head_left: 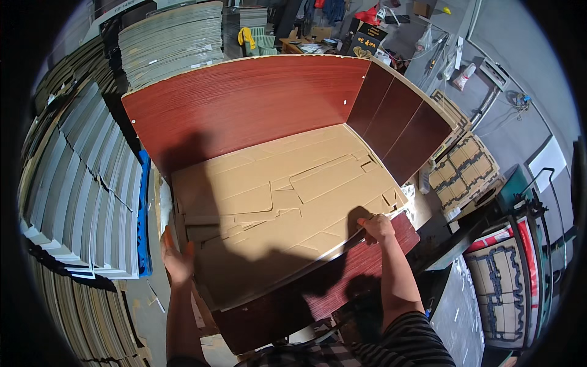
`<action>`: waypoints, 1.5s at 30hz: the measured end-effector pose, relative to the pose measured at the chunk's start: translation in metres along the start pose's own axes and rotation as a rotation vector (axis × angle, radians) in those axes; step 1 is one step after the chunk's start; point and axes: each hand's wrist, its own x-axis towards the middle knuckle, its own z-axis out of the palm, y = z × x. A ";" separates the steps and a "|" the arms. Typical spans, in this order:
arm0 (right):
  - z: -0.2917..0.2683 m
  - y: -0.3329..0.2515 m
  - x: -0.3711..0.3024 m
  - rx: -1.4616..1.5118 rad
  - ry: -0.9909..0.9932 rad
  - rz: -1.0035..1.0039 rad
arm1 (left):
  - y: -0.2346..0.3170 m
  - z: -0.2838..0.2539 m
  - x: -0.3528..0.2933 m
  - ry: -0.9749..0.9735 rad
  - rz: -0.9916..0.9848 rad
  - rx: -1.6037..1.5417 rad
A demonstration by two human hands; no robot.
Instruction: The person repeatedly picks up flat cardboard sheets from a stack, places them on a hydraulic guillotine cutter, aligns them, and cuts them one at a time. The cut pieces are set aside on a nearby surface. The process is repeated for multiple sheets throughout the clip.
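A brown die-cut cardboard sheet (244,183), scored with cut lines and flaps, lies in a bay with a red wood-grain board (244,98) upright behind it and a dark red panel (400,119) upright on its right. My left hand (177,260) is at the sheet's near left edge, palm inward, thumb and fingers apart. At the near right edge my right hand (378,227) has its fingers curled on the sheet's rim. Below that edge a red wood-grain board (342,275) slopes toward me. My shadow falls across the sheet's left and near parts.
Tall stacks of grey-white board (92,177) stand on a blue pallet (145,214) to the left. Another board stack (171,46) rises behind. On the right are cutting dies (461,168), more dies in a rack (504,293) and a plastic-wrapped bundle (458,309). A green chair (263,43) stands far back.
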 end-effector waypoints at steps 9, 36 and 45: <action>-0.020 -0.049 -0.043 -0.243 0.264 -0.196 | 0.111 0.053 0.002 -0.185 0.592 0.462; 0.007 -0.027 0.040 -0.262 0.200 -0.544 | 0.087 0.085 0.042 -0.229 0.484 0.506; 0.006 -0.033 0.038 -0.249 0.179 -0.527 | 0.063 0.062 0.038 -0.321 0.268 0.599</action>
